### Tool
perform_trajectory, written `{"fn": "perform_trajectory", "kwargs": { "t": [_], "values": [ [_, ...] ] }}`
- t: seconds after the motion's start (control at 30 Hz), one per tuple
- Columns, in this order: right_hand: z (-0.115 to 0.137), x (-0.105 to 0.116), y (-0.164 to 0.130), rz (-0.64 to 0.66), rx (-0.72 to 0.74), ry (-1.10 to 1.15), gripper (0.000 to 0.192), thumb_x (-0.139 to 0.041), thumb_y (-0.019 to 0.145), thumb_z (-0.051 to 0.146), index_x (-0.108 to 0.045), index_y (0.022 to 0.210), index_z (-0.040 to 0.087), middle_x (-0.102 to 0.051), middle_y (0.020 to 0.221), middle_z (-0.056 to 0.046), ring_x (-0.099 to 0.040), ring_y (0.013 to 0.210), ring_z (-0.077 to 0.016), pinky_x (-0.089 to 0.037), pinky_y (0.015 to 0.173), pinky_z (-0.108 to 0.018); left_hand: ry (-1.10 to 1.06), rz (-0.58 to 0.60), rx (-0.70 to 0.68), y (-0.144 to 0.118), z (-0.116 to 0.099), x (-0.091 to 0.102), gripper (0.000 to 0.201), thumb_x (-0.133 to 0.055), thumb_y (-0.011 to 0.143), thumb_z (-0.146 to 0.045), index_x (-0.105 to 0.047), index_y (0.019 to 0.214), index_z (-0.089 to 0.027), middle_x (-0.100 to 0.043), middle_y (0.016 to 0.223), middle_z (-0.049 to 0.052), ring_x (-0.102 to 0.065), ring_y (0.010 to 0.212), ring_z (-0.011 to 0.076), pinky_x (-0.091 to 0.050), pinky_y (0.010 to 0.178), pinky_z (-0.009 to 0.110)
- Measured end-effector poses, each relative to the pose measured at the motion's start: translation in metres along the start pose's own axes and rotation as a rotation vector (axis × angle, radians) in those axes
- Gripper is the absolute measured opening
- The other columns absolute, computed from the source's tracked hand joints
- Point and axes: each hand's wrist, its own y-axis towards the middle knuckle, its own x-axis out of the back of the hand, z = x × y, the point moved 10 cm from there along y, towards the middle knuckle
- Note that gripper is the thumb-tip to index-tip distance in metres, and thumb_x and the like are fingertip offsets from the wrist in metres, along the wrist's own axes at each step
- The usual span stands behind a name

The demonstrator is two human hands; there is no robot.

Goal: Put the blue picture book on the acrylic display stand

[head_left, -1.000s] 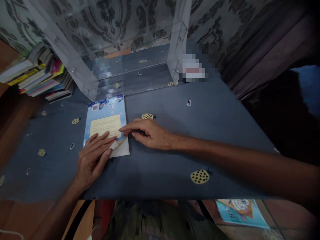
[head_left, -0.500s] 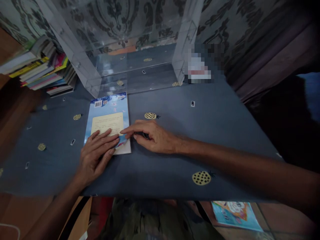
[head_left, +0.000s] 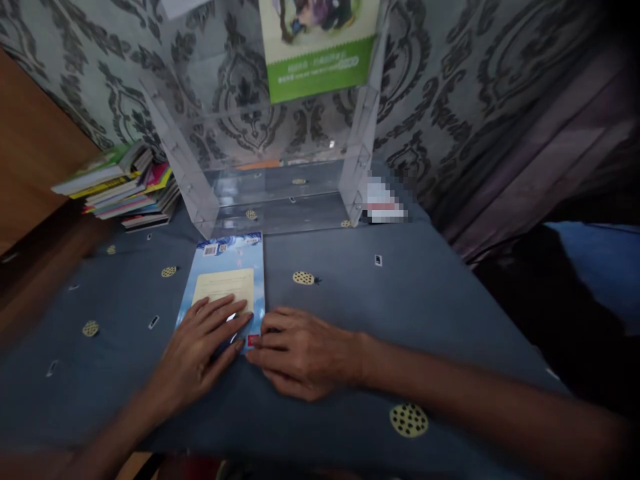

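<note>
A thin light-blue booklet (head_left: 231, 267) lies flat, back cover up, on a dark blue cloth with pineapple prints (head_left: 410, 300). My left hand (head_left: 203, 350) rests flat on the booklet's near half, fingers spread over the cover. My right hand (head_left: 300, 353) lies beside it on the cloth, its fingertips touching the booklet's near right corner. Neither hand grips anything. The booklet's near edge is hidden under my hands.
A clear acrylic stand (head_left: 273, 147) with a green-edged leaflet (head_left: 317, 50) stands behind the booklet against patterned wallpaper. A stack of books (head_left: 125, 190) lies at the back left. A dark curtain hangs at the right.
The lifted white corner of the cover has been pressed down flat. My right hand slid nearer to the booklet's near corner. The camera tilted up, showing more of the stand and wall.
</note>
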Motion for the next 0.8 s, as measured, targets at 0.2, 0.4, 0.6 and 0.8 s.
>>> {"fn": "perform_trajectory", "kwargs": {
  "t": [0.2, 0.4, 0.6, 0.8],
  "values": [
    [0.001, -0.002, 0.001, 0.005, 0.017, 0.031, 0.025, -0.047, 0.098, 0.022, -0.068, 0.088, 0.014, -0.068, 0.078, -0.005, -0.053, 0.077, -0.0191, -0.046, 0.074, -0.033, 0.069, 0.097, 0.000, 0.050, 0.031, -0.022, 0.044, -0.042, 0.104, -0.039, -0.050, 0.145, -0.023, -0.057, 0.149, 0.011, -0.053, 0.137, 0.0263, -0.041, 0.110, 0.052],
    [0.001, -0.007, 0.002, 0.026, 0.022, 0.023, 0.024, -0.050, 0.097, 0.023, -0.066, 0.083, 0.015, -0.068, 0.079, -0.005, -0.051, 0.072, -0.0176, -0.047, 0.073, -0.031, 0.077, 0.052, 0.008, 0.111, 0.070, -0.039, 0.044, -0.035, 0.105, -0.035, -0.054, 0.141, -0.017, -0.058, 0.147, 0.014, -0.054, 0.134, 0.0273, -0.041, 0.106, 0.050],
    [0.000, -0.006, 0.000, 0.015, 0.023, 0.042, 0.022, -0.050, 0.097, 0.022, -0.067, 0.084, 0.015, -0.070, 0.080, -0.006, -0.052, 0.072, -0.0178, -0.048, 0.075, -0.031, 0.063, -0.016, 0.020, 0.122, 0.079, -0.041, 0.044, -0.034, 0.106, -0.034, -0.057, 0.138, -0.015, -0.061, 0.142, 0.014, -0.058, 0.128, 0.0273, -0.043, 0.099, 0.047],
    [-0.005, -0.004, 0.000, 0.020, -0.022, 0.093, 0.019, -0.051, 0.097, 0.018, -0.066, 0.086, 0.016, -0.072, 0.082, -0.006, -0.055, 0.074, -0.0178, -0.049, 0.077, -0.031, 0.020, -0.031, 0.042, 0.119, 0.081, -0.041, 0.040, -0.038, 0.104, -0.032, -0.059, 0.136, -0.019, -0.062, 0.142, 0.012, -0.058, 0.129, 0.0248, -0.041, 0.103, 0.047]
  ]
}}
